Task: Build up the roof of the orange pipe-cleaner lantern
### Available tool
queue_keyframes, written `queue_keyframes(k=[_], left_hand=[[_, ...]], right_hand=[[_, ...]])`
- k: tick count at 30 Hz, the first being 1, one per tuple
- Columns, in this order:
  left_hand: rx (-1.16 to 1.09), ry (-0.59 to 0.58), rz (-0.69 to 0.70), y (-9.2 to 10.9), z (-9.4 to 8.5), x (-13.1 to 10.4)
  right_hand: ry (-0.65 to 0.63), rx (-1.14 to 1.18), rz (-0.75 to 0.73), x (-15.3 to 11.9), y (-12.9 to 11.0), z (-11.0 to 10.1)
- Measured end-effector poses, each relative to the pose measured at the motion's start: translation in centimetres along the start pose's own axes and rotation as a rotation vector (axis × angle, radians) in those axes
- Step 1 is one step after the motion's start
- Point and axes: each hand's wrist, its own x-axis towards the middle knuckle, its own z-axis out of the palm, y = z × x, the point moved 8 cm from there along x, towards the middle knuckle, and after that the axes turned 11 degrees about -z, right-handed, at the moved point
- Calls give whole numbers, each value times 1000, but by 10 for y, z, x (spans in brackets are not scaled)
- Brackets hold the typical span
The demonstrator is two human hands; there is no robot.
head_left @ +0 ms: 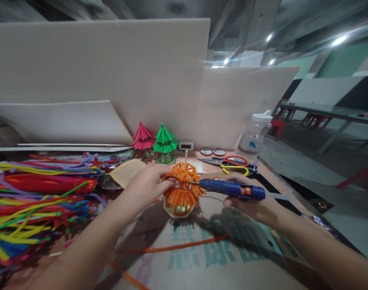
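An orange pipe-cleaner pavilion (184, 195) stands on a pale octagonal base in front of me, with a thin wooden stick rising from its open roof frame. My left hand (152, 183) is at its left side, thumb and fingers pinched at the roof edge, on what looks like an orange pipe cleaner. In my right hand (242, 201) is a blue hot glue gun (232, 189), its nozzle pointing left and at or very near the roof. A clear glue stick juts from the gun's back end. Loose orange pipe cleaners (174, 244) lie on the board nearer to me.
Bundles of coloured pipe cleaners (42, 189) cover the left side. Behind the pavilion stand a pink model pavilion (143, 139), a green one (165, 141) and a small digital clock (186, 146). Scissors (235, 161) and a plastic bottle (255, 135) sit at right; white boards (160, 80) rise behind.
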Motion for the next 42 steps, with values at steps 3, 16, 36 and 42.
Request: queue_keyframes(k=[3, 16, 36, 42], left_hand=[[4, -4, 6, 2, 0, -1], [2, -3, -17, -5, 1, 4], [-7, -35, 9, -10, 4, 10], [96, 39, -67, -24, -12, 6]], right_hand=[[21, -23, -3, 0, 0, -2], [-157, -82, -36, 2, -1, -1], [-31, -70, -66, -1, 3, -8], [50, -267, 17, 9, 43, -27]])
